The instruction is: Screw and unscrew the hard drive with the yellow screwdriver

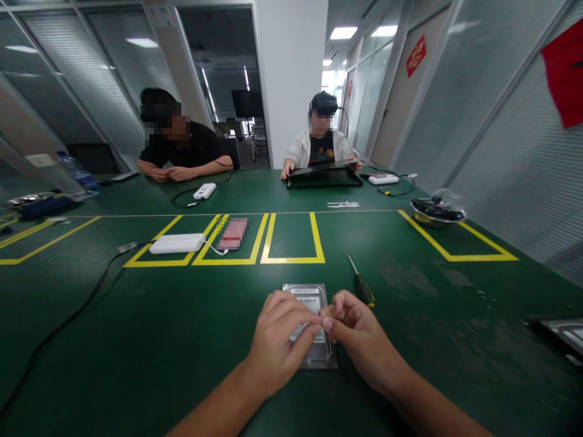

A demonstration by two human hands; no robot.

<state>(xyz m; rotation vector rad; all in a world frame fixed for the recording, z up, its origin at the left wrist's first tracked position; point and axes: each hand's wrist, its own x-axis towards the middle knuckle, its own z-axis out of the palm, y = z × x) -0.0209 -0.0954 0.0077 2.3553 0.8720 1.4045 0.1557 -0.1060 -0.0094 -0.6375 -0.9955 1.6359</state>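
Observation:
A silver hard drive (304, 290) with a white label lies flat on the green table, partly covered by my hands. Above its middle, my left hand (286, 340) is closed, thumb and fingers pinched together. The fingertips of my right hand (357, 331) are pinched too and meet those of the left. Whatever sits between the fingertips is too small or hidden to make out. Just beyond my right hand lies a screwdriver (361, 282) with a black and yellow handle, its shaft pointing away from me.
Small loose bits (485, 296) lie to the right, with a dark-edged device (562, 334) at the right edge. A bowl of dark parts (438, 212), a white power bank (177, 243) and a phone (234, 233) stand farther back. Two people sit opposite; one holds a black panel (324, 176).

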